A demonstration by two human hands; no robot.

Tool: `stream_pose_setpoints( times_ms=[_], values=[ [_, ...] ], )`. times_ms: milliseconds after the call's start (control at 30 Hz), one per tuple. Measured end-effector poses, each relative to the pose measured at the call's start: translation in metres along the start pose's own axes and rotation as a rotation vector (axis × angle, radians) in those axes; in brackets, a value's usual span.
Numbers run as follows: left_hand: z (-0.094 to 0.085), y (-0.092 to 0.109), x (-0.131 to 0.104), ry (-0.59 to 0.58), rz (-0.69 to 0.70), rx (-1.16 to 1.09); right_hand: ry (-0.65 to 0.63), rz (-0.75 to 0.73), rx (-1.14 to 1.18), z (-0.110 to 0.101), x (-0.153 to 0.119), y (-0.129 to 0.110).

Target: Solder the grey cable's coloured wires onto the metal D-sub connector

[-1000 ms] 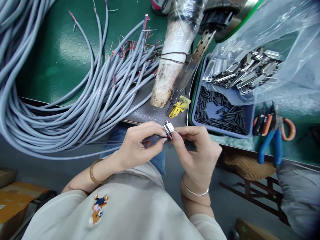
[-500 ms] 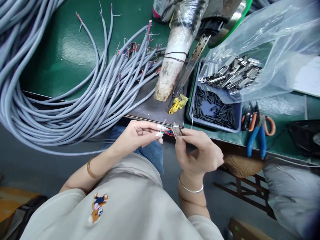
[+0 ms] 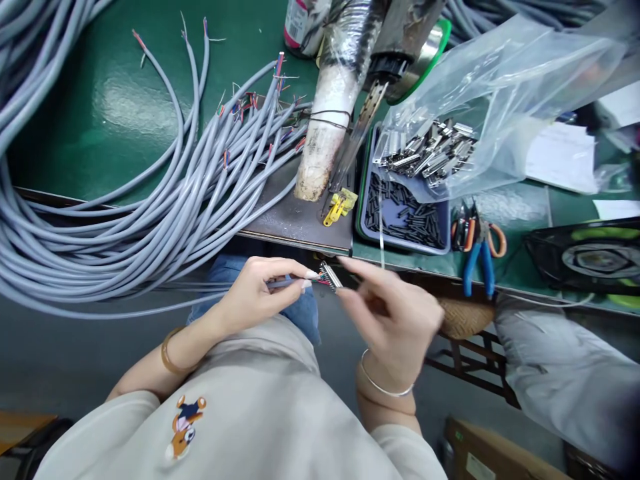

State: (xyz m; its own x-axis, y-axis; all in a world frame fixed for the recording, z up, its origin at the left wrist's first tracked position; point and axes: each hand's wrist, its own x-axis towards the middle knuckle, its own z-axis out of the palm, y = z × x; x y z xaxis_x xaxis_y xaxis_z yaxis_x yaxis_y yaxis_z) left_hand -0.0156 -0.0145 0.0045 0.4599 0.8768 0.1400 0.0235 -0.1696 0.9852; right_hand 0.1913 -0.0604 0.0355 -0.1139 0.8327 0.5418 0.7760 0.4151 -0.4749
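the left hand [image 3: 253, 297] pinches a grey cable [image 3: 280, 283] near its stripped end between thumb and fingertips, the coloured wires running into a small metal connector [image 3: 331, 275]. the right hand [image 3: 393, 313] is blurred, fingers spread loosely just right of the connector; whether it touches the connector i cannot tell. the connector sits just below the edge of the green bench [image 3: 115, 107]. left of the connector lies a bundle of grey cables [image 3: 150, 200]; up and right of it, a blue tray [image 3: 405, 213] of black sleeves, then blue-handled pliers [image 3: 477, 257].
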Motion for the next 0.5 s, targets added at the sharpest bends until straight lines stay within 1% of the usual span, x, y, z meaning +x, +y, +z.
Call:
stream_pose_setpoints(
  times_ms=[33,67,100,167,233,300,367,400,433,467,500],
  values=[
    [0.000,-0.001,0.000,-0.013,-0.021,-0.012,-0.105,-0.039,-0.020,0.000,0.001,-0.003],
    [0.001,-0.002,0.000,-0.028,-0.045,-0.032,-0.168,-0.071,-0.032,0.001,0.003,-0.006],
    [0.001,-0.004,0.000,-0.043,-0.082,-0.057,-0.201,-0.096,-0.040,0.002,0.005,-0.008],
    [0.001,-0.007,0.000,-0.072,-0.196,-0.127,-0.217,-0.105,-0.060,0.002,0.009,-0.007],
    [-0.002,-0.010,-0.001,-0.111,-0.314,-0.245,-0.167,-0.075,-0.129,-0.004,0.013,0.004],
    [-0.007,-0.012,-0.001,-0.198,-0.390,-0.404,-0.055,-0.033,-0.265,-0.014,0.019,0.030],
    [-0.012,-0.012,0.001,-0.331,-0.420,-0.553,0.031,0.012,-0.394,-0.021,0.028,0.070],
    [-0.015,-0.011,0.002,-0.399,-0.422,-0.598,0.033,0.018,-0.431,-0.022,0.034,0.093],
    [-0.017,-0.009,0.004,-0.467,-0.412,-0.616,0.077,0.011,-0.432,-0.022,0.040,0.115],
    [-0.019,-0.006,0.007,-0.534,-0.387,-0.609,0.078,0.054,-0.391,-0.021,0.046,0.136],
    [-0.020,-0.003,0.009,-0.593,-0.347,-0.577,0.084,0.089,-0.296,-0.018,0.052,0.154]
  ],
)
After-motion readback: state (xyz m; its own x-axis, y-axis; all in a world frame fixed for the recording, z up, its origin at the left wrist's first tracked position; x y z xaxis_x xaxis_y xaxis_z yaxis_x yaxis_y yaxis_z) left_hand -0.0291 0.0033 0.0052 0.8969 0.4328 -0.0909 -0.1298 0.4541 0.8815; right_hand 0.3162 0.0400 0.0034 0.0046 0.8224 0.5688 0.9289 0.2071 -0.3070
